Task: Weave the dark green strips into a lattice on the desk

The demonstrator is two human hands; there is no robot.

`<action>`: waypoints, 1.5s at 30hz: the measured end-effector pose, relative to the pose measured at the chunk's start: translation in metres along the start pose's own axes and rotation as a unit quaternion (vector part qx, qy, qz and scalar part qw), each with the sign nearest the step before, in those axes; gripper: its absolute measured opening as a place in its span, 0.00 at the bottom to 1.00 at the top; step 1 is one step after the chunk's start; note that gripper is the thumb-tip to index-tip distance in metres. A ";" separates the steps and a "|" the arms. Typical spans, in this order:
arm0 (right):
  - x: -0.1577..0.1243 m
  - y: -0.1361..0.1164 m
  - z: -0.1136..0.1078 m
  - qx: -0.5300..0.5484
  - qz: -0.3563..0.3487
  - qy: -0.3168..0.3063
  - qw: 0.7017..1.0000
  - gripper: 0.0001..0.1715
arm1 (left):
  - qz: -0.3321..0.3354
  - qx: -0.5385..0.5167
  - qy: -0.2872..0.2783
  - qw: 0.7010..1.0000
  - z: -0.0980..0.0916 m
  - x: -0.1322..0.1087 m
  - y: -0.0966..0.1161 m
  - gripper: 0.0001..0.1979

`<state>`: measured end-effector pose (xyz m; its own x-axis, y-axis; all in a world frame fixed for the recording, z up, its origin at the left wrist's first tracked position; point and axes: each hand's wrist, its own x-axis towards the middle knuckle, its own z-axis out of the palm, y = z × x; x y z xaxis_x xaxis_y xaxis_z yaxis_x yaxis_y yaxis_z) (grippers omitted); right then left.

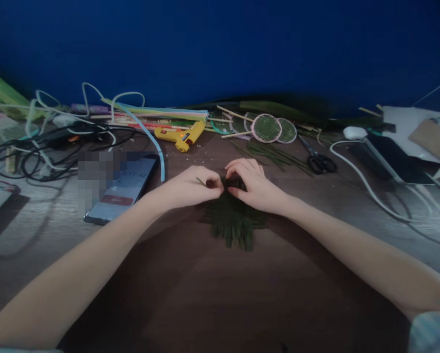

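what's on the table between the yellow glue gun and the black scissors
In the head view, small round woven fans on sticks and loose green strips lie between the glue gun and scissors.

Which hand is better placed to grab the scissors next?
Probably the right hand: the scissors lie on its side of the table, while the left hand pinches a green strip.

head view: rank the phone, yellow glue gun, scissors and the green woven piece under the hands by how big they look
1. phone
2. green woven piece, partly hidden by the hands
3. and 4. glue gun and scissors look about alike; both lie farther back.
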<state>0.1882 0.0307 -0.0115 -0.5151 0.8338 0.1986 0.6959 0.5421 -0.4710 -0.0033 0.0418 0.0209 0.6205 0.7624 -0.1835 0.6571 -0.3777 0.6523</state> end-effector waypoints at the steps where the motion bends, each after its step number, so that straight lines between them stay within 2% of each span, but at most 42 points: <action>1: 0.000 0.000 0.000 0.000 -0.004 0.004 1.000 0.09 | 0.000 -0.003 0.000 1.000 0.000 0.000 -0.001 0.09; 11: -0.001 -0.003 -0.004 -0.026 -0.062 0.025 0.997 0.07 | -0.005 -0.008 -0.009 1.000 0.000 0.000 0.000 0.09; 18: -0.002 0.002 -0.007 0.060 -0.083 0.034 0.994 0.09 | -0.017 -0.001 -0.009 1.000 0.000 0.001 -0.001 0.10; 24: -0.003 0.001 -0.009 0.147 -0.062 0.023 0.987 0.14 | -0.020 0.021 -0.003 1.000 -0.001 0.002 -0.001 0.12; 28: -0.003 0.001 -0.009 0.160 -0.061 0.018 0.985 0.15 | -0.023 0.009 0.015 1.000 -0.001 0.002 0.000 0.14; 34: -0.004 0.001 -0.008 0.248 -0.033 0.021 0.968 0.13 | -0.037 -0.011 0.019 0.999 -0.001 0.000 0.004 0.17; 41: -0.006 0.000 -0.009 0.280 0.001 0.035 0.959 0.11 | -0.006 0.025 -0.002 1.000 -0.005 0.000 0.006 0.12; 45: -0.007 -0.003 -0.011 0.310 0.017 0.031 0.950 0.08 | 0.004 0.034 -0.007 0.999 -0.003 0.002 0.002 0.15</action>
<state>0.1955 0.0249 -0.0019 -0.4542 0.8646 0.2149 0.2732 0.3647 -0.8901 -0.0025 0.0442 0.0239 0.6312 0.7521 -0.1897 0.6800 -0.4189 0.6017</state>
